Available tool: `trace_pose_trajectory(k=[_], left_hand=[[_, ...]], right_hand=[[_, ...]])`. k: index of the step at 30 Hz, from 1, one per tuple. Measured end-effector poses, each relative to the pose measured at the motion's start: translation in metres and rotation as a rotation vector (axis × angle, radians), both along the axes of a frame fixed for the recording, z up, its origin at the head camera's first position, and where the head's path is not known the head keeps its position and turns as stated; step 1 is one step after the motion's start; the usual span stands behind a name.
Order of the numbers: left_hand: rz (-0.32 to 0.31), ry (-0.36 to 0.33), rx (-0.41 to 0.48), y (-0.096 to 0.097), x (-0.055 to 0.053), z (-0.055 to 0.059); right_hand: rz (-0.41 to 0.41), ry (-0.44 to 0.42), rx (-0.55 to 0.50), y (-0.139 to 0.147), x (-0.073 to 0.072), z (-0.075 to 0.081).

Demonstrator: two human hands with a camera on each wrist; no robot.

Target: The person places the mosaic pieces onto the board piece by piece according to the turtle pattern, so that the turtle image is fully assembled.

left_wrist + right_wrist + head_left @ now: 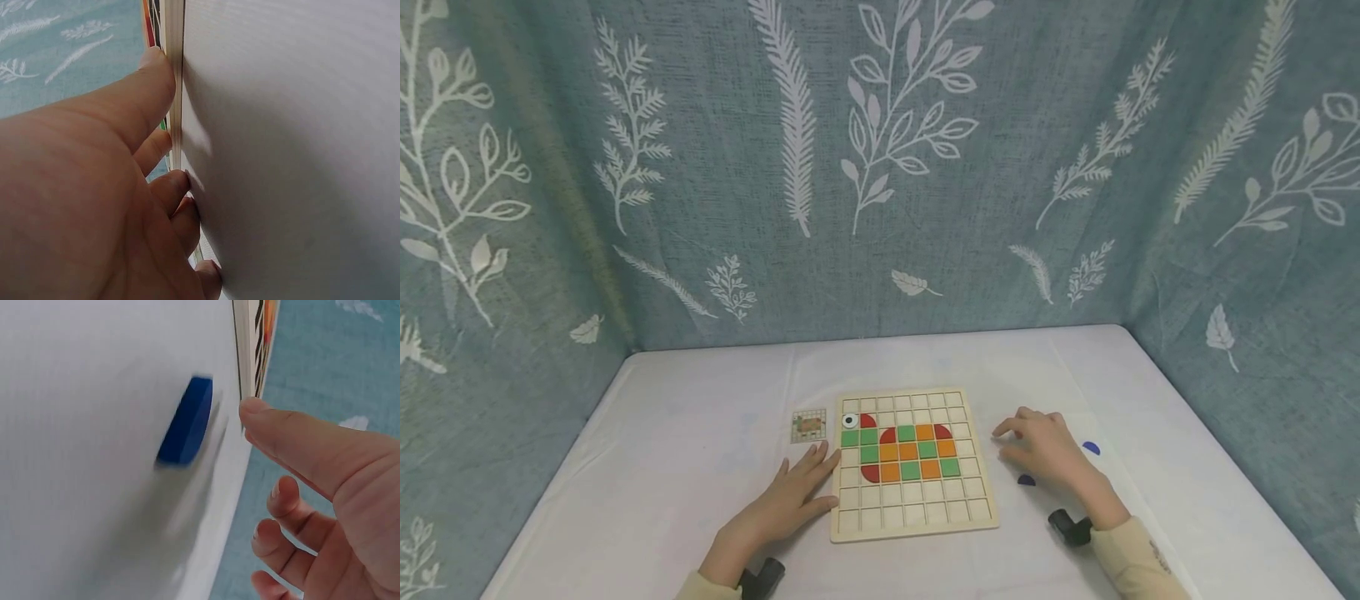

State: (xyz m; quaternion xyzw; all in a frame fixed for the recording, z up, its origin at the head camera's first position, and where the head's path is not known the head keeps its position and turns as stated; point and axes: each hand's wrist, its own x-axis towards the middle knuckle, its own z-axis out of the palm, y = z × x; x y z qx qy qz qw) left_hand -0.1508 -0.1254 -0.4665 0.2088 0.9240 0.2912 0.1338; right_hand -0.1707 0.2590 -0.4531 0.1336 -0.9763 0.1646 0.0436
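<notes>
A square wooden grid board (917, 507) lies on the white table. Green and orange squares, red rounded pieces and a white eye piece (850, 421) form a turtle-like figure in its cells. My left hand (790, 500) rests at the board's left edge, its fingers extended and the thumb (159, 75) touching the rim. To the right of the board, my right hand (1047, 448) hovers with loosely bent fingers and nothing visible in them. One dark blue half-round piece (1027, 480) lies below that hand; another blue half-round piece (1092, 448) lies to its right.
A small pattern card (808, 426) with a gridded picture lies just left of the board, near my left fingertips. Blue-grey curtains with white leaf prints (842, 283) hang behind the table and along both sides. A black wrist device (1069, 528) sits at my right wrist.
</notes>
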Motion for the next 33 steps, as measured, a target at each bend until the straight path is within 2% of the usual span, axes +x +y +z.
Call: trace_pose_trajectory(k=[11,16,28,33], left_hand=[[-0.009,-0.010,0.012,0.000,0.000,0.001],[-0.006,-0.006,0.006,0.000,0.000,0.000],[-0.010,0.007,0.010,-0.002,-0.001,-0.003],[-0.010,0.011,0.002,-0.002,-0.001,-0.003]], right_hand=[[-0.033,0.013,-0.013,0.030,0.001,0.006],[-0.075,0.008,-0.016,0.044,0.004,0.011],[-0.094,0.017,0.005,0.077,0.013,0.004],[-0.128,0.004,0.035,0.087,0.018,0.002]])
